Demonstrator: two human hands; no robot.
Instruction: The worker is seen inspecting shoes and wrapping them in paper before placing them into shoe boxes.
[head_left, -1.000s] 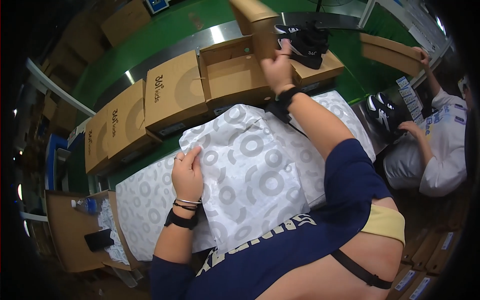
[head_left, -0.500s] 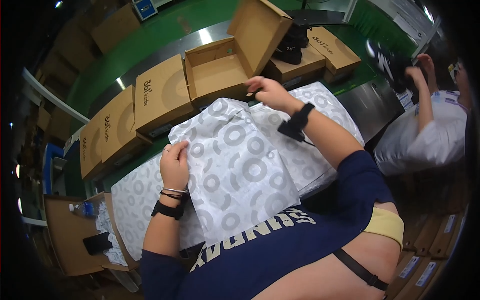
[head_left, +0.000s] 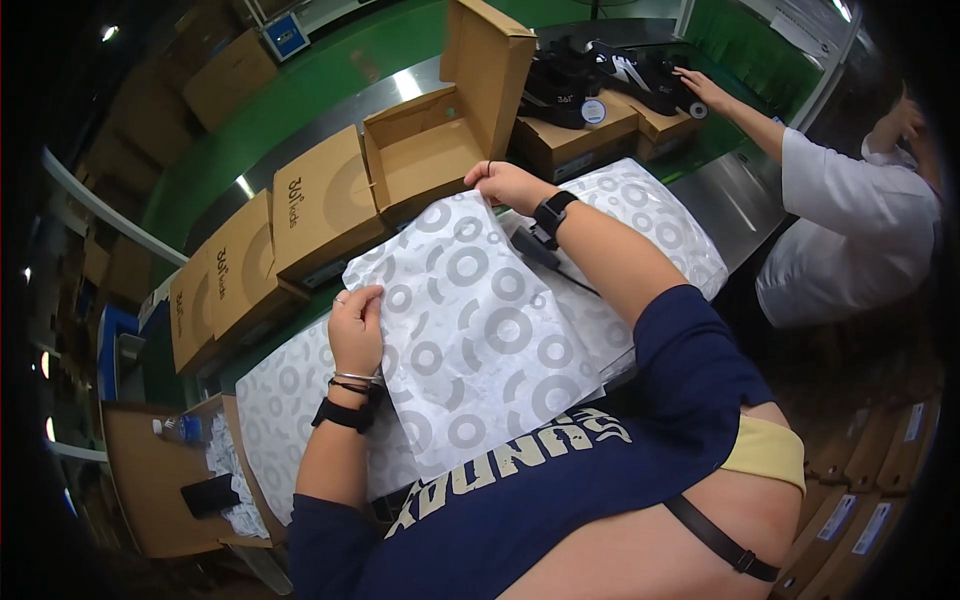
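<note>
A white sheet of wrapping paper (head_left: pixel 480 310) with grey rings and arcs slants before me, its near end against my shirt. At its left edge, my left hand (head_left: pixel 357 330) is closed with thumb and fingers pinching the paper. My right hand (head_left: pixel 512 187) is closed at the sheet's far right corner, fingertips together on the edge. More of the same printed paper lies beneath, a stack (head_left: pixel 660 215) to the right and another part (head_left: pixel 285 400) to the left. Just beyond my right hand stands an open, empty brown shoe box (head_left: pixel 425 160) with its lid raised.
Several closed brown shoe boxes (head_left: pixel 318 205) line the far left. Black shoes (head_left: pixel 560 90) sit on boxes at the far right, where a co-worker's hand (head_left: pixel 705 88) touches one. A carton (head_left: pixel 165 490) at left holds a bottle, a dark phone and crumpled paper.
My right hand has come left and down onto the paper's far corner, drawing it straighter. My left hand keeps its hold. The co-worker's shoe has moved onto the boxes at the far right.
</note>
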